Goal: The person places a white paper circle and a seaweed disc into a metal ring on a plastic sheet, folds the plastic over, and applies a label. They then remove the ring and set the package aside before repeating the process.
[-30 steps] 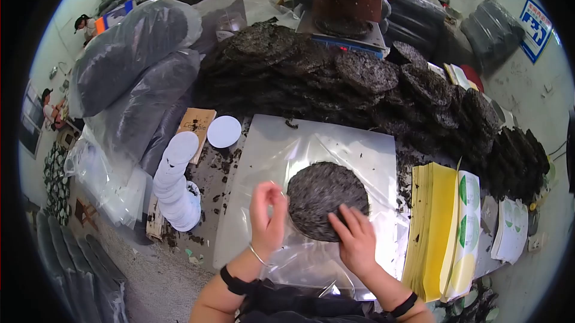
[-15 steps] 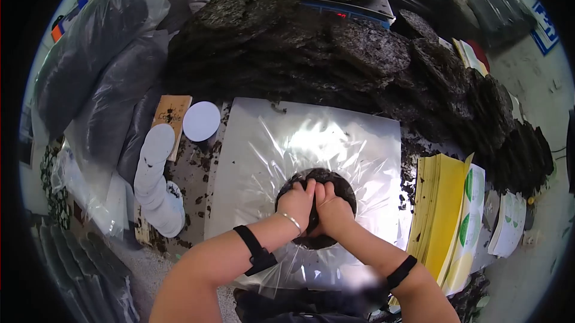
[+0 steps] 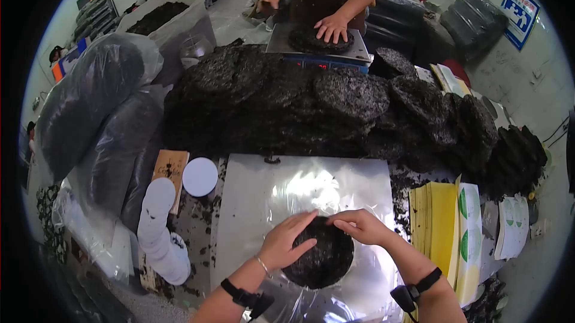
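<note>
1. The dark round pressed-leaf cake [image 3: 320,257] lies on clear plastic film [image 3: 311,185] near the tabletop's front edge.
2. The left hand [image 3: 287,245] lies flat and spread on it; the right hand [image 3: 359,227] touches its upper rim, grip unclear.
3. Probably stiff but crumbly: support under the rim.

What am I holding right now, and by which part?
Nothing is gripped. The left hand lies flat on the upper left of the dark round cake; the right hand rests its fingertips at the top edge.
</note>
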Demonstrator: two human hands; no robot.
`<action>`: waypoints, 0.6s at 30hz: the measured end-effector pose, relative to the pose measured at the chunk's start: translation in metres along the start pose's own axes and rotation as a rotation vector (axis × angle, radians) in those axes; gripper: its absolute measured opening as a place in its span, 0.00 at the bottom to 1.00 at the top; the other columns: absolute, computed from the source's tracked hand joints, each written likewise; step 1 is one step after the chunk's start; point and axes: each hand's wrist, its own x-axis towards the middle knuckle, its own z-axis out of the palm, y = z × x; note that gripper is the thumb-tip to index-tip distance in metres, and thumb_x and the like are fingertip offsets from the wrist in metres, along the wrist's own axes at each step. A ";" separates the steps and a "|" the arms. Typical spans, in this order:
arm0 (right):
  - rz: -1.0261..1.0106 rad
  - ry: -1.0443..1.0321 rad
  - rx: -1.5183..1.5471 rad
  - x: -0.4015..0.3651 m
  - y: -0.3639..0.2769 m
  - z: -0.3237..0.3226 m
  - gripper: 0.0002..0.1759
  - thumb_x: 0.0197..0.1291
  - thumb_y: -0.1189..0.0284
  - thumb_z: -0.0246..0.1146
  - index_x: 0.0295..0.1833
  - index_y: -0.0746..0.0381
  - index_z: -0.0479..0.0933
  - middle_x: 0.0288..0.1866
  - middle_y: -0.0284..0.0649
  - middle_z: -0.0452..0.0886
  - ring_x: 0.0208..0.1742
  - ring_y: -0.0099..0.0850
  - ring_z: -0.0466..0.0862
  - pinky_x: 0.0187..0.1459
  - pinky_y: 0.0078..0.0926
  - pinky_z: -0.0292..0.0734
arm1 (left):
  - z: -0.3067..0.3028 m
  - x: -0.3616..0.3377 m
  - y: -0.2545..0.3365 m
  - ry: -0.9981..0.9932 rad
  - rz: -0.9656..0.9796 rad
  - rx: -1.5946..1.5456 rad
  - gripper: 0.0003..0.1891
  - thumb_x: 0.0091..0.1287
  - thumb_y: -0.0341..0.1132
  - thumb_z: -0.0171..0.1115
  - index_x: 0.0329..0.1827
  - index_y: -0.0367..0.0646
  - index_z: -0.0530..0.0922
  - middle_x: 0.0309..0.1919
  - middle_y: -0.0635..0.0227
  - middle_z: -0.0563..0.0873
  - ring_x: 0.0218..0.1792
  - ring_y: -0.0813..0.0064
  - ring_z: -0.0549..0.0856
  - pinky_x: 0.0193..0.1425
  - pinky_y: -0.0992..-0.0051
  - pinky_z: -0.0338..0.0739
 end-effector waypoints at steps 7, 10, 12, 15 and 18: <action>-0.346 0.775 -1.041 0.131 -0.081 -0.112 0.48 0.45 0.66 0.82 0.74 0.53 0.71 0.76 0.50 0.70 0.76 0.52 0.70 0.75 0.48 0.66 | 0.001 0.010 -0.014 -0.002 -0.053 -0.134 0.30 0.73 0.41 0.65 0.77 0.43 0.71 0.67 0.59 0.83 0.66 0.53 0.81 0.73 0.59 0.74; -0.226 0.561 -1.125 0.158 -0.059 -0.127 0.47 0.52 0.65 0.79 0.78 0.51 0.68 0.76 0.51 0.71 0.77 0.53 0.70 0.76 0.48 0.66 | -0.001 0.008 -0.012 0.034 -0.011 -0.114 0.30 0.72 0.41 0.65 0.76 0.44 0.72 0.66 0.57 0.83 0.66 0.52 0.81 0.72 0.58 0.75; -0.108 0.447 -1.189 0.162 -0.051 -0.125 0.42 0.60 0.65 0.73 0.80 0.50 0.67 0.77 0.52 0.71 0.78 0.53 0.70 0.77 0.49 0.65 | 0.000 0.007 -0.008 0.051 -0.023 -0.105 0.28 0.72 0.41 0.65 0.75 0.45 0.73 0.66 0.56 0.83 0.66 0.51 0.81 0.72 0.58 0.75; -0.080 0.474 -1.084 0.163 -0.048 -0.127 0.38 0.65 0.67 0.67 0.80 0.51 0.67 0.79 0.51 0.71 0.78 0.52 0.70 0.78 0.50 0.63 | 0.005 0.002 -0.008 0.084 0.004 -0.096 0.27 0.73 0.41 0.65 0.74 0.46 0.75 0.66 0.55 0.82 0.66 0.50 0.81 0.72 0.59 0.75; -0.313 0.737 -0.908 0.148 -0.086 -0.150 0.31 0.66 0.73 0.63 0.76 0.53 0.72 0.74 0.48 0.77 0.77 0.51 0.72 0.77 0.50 0.63 | 0.007 0.000 -0.017 0.094 -0.006 -0.085 0.27 0.75 0.40 0.61 0.76 0.45 0.72 0.68 0.55 0.81 0.68 0.53 0.80 0.75 0.61 0.72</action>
